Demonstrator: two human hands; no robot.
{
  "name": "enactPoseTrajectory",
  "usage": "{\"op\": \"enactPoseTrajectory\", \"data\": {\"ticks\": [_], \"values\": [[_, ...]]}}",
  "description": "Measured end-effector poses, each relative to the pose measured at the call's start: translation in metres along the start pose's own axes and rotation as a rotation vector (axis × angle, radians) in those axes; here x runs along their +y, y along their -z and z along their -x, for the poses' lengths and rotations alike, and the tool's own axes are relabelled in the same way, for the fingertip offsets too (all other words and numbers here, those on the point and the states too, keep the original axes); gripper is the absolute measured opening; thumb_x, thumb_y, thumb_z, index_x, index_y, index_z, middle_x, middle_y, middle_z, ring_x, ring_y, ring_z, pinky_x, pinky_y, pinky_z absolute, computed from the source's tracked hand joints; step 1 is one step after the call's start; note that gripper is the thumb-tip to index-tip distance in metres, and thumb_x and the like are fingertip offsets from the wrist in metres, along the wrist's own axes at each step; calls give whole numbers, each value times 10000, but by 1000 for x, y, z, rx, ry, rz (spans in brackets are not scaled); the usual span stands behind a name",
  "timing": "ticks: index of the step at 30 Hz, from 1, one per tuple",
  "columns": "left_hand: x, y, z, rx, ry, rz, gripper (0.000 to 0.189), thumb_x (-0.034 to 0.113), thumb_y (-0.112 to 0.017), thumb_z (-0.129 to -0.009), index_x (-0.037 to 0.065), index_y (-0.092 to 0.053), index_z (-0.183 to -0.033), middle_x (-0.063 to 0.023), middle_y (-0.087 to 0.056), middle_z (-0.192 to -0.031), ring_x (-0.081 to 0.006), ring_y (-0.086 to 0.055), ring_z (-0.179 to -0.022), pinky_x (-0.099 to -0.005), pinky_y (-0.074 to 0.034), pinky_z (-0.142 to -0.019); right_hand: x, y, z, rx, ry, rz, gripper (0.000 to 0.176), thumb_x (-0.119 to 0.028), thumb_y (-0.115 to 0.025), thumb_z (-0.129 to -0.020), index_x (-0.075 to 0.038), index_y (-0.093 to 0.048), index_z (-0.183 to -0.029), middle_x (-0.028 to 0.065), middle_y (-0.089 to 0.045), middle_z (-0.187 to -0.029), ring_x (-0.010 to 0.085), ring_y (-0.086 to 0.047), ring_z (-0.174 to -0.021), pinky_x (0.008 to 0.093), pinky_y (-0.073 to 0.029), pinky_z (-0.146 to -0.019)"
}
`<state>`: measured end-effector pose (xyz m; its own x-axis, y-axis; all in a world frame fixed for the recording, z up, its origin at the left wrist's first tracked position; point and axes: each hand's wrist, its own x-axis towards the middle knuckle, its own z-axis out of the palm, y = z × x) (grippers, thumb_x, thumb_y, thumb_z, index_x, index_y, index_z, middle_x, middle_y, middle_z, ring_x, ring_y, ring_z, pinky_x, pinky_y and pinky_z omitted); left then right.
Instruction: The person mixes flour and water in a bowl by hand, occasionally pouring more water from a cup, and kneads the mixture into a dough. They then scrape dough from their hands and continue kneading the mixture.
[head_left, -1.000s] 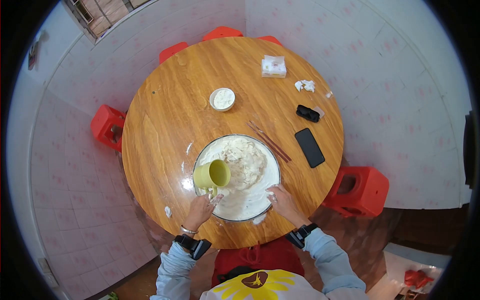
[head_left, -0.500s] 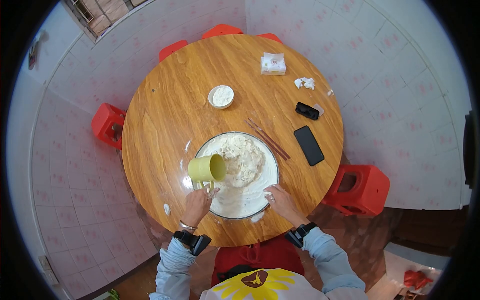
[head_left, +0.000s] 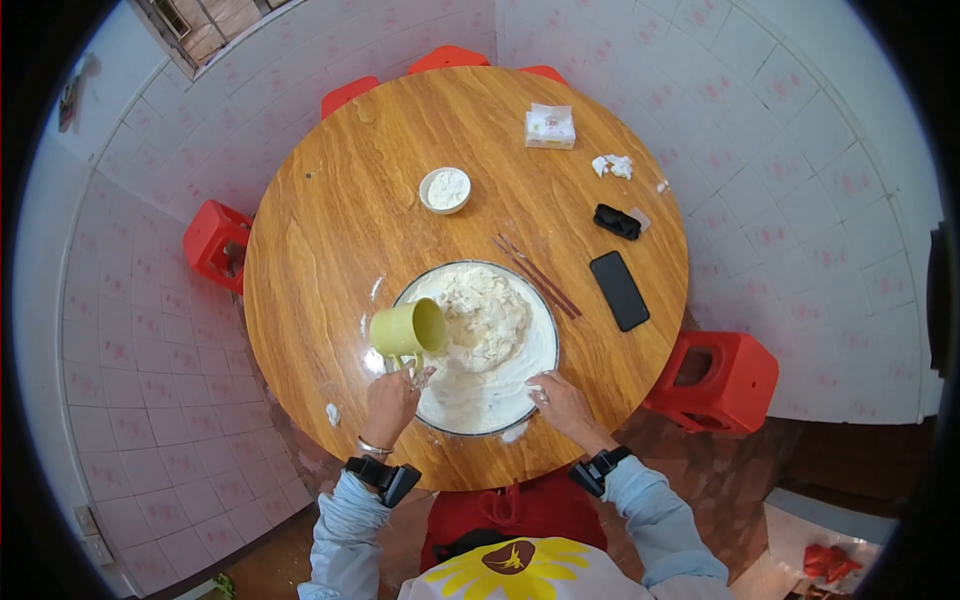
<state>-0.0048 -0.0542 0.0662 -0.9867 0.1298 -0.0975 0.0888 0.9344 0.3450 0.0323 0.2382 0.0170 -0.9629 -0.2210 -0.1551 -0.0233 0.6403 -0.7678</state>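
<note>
My left hand (head_left: 396,396) is closed round the handle of a yellow-green mug (head_left: 395,329). The mug lies tilted on its side in the air, its mouth turned toward the lumpy, partly wet dough (head_left: 488,318). That dough sits among loose white flour in a wide round basin (head_left: 553,366) with a dark rim. At the basin's lower right rim is my right hand (head_left: 556,396), its flour-dusted fingers bent over the edge; whether they grip the rim is hard to make out. Any liquid leaving the mug is too faint to see.
On the round wooden table (head_left: 330,230) are a bowl of flour (head_left: 445,190), a pair of chopsticks (head_left: 540,278), a phone (head_left: 619,291), a black case (head_left: 617,222), crumpled tissue (head_left: 612,166) and a tissue pack (head_left: 550,127). Red stools (head_left: 715,382) surround the table.
The mug has shifted slightly left and up and is tipped further toward the dough. My right hand stays at the basin's rim.
</note>
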Motion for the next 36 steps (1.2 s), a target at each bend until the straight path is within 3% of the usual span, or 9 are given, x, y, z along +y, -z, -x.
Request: {"op": "enactPoseTrajectory", "data": {"ticks": [5, 8, 13, 19, 22, 24, 28, 31, 36], "values": [[7, 6, 1, 2, 2, -10, 414, 420, -525, -909, 28, -654, -931, -190, -582, -563, -349, -597, -531, -426, -462, -493, -1, -1, 0, -3, -1, -3, 186, -148, -582, -866, -74, -600, -1035, 131, -583, -1011, 357, -594, -910, 417, -486, -756], [9, 8, 1, -6, 15, -6, 412, 417, -527, -910, 25, -653, -931, -194, -586, -571, -351, -599, -536, -425, -464, -499, -7, 3, 0, -61, -72, -3, 205, -143, -582, -866, -63, -594, -1054, 136, -588, -1059, 348, -575, -984, 398, -467, -828], [1, 0, 2, -29, 69, 83, 437, 408, -572, -889, -13, -651, -978, -227, -581, -596, -379, -597, -577, -433, -455, -522, -7, 2, -1, -69, -65, -5, 197, -141, -580, -866, -63, -594, -1047, 139, -590, -1034, 351, -577, -967, 403, -469, -811], [-20, -16, 1, 26, 56, 167, 364, 362, -561, -903, 9, -650, -910, -237, -585, -628, -389, -587, -586, -443, -455, -524, -3, -4, -2, -30, 11, 18, 188, -153, -581, -868, -64, -595, -1033, 135, -584, -985, 350, -590, -901, 415, -481, -750], [-42, -25, 0, 77, 50, 511, 335, 319, -561, -914, -6, -625, -865, -200, -577, -611, -326, -587, -556, -418, -433, -512, -10, -2, -4, -66, -28, 3, 192, -133, -578, -862, -50, -593, -1035, 150, -590, -999, 353, -577, -948, 404, -469, -800], [-56, -26, 0, 75, 295, 791, 363, 327, -541, -933, -14, -599, -824, -99, -557, -600, -215, -553, -531, -369, -409, -497, -11, -4, -5, -58, -19, 2, 187, -132, -578, -862, -47, -593, -1028, 150, -589, -988, 350, -578, -943, 402, -470, -796], [-83, -26, -1, 110, 567, 1057, 410, 391, -518, -944, 12, -584, -804, -8, -536, -610, -120, -493, -521, -280, -370, -463, -13, -8, -8, -46, 19, 67, 169, -146, -581, -863, -61, -606, -1007, 125, -592, -978, 324, -588, -914, 401, -483, -757], [-122, -54, -3, 289, 487, 992, 389, 390, -508, -951, 36, -581, -809, 4, -506, -581, -90, -463, -496, -246, -341, -440, -18, -11, -13, -44, 80, 118, 163, -139, -574, -864, -45, -608, -993, 128, -591, -967, 315, -581, -923, 403, -482, -767], [-132, -47, 3, 291, 482, 1102, 392, 422, -477, -957, 82, -566, -783, 14, -508, -592, -79, -423, -462, -236, -291, -421, -19, -25, -33, -9, 187, 183, 162, -115, -556, -859, -18, -602, -980, 149, -580, -954, 328, -565, -925, 411, -478, -774]]}}
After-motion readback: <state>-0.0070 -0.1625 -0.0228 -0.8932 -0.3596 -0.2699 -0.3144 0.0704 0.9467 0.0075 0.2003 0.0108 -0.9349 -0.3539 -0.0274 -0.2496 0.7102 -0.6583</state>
